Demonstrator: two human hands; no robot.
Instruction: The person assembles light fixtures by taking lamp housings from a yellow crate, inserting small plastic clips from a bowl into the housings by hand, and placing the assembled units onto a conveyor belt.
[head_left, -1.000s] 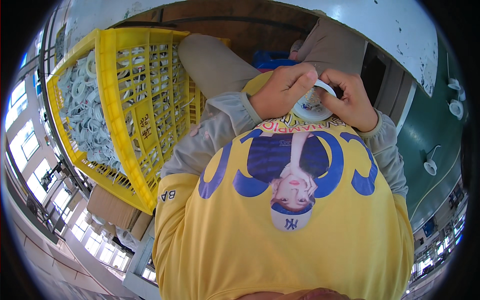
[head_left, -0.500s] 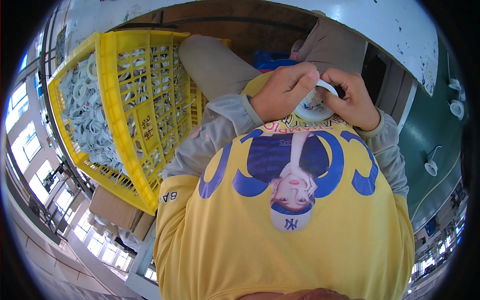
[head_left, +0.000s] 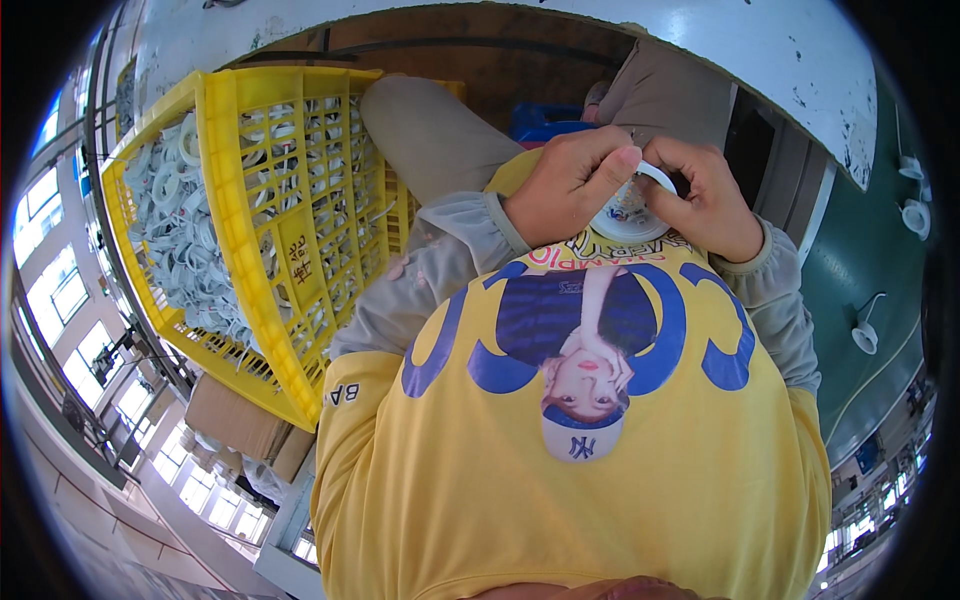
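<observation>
In front of my yellow shirt I hold a round white plastic ring (head_left: 628, 228) with a wide rim. Small coloured specks show through its opening. My right hand (head_left: 708, 203) grips its right side, the thumb laid into the opening and the fingers bent behind the rim. At its upper left, my left hand (head_left: 573, 187) is closed in a pinch, thumb pressed against the bent forefinger. What lies between those fingertips is too small or hidden to make out.
A yellow plastic crate (head_left: 262, 230) full of white ring parts (head_left: 180, 235) stands at my left. A pale tabletop with a worn edge (head_left: 800, 75) curves ahead. Several white parts with stems (head_left: 866, 335) lie on the green surface (head_left: 860, 265) at right. Cardboard (head_left: 232, 415) sits below the crate.
Both hands and the white ring keep nearly the same place and grip. The whole view has shifted very slightly.
</observation>
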